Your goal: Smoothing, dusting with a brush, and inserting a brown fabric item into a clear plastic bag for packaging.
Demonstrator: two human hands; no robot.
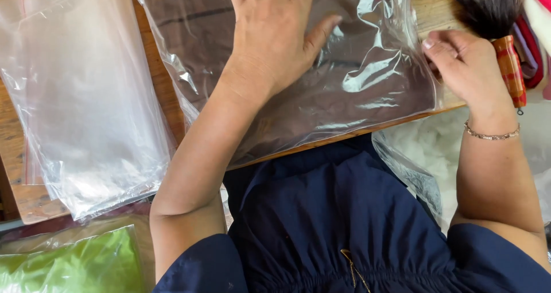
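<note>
A clear plastic bag (pixel 367 80) with a dark brown folded cloth inside lies on the wooden table (pixel 163 86) in front of me. My left hand (pixel 275 35) presses flat on top of the bag, fingers spread, a ring on one finger. At the bag's right edge my right hand (pixel 465 66) has its fingers curled on the bag's opening; I wear a bracelet on that wrist. Next to my right hand lies a brush with dark bristles (pixel 488 6) and an orange patterned handle (pixel 512 69).
A stack of empty clear plastic bags (pixel 80 98) lies on the table at the left. A bag with green material (pixel 74 264) sits low at the left. White fluffy stuffing in a bag (pixel 430 149) is below the table's edge at the right. Coloured cloths (pixel 534 40) lie at the far right.
</note>
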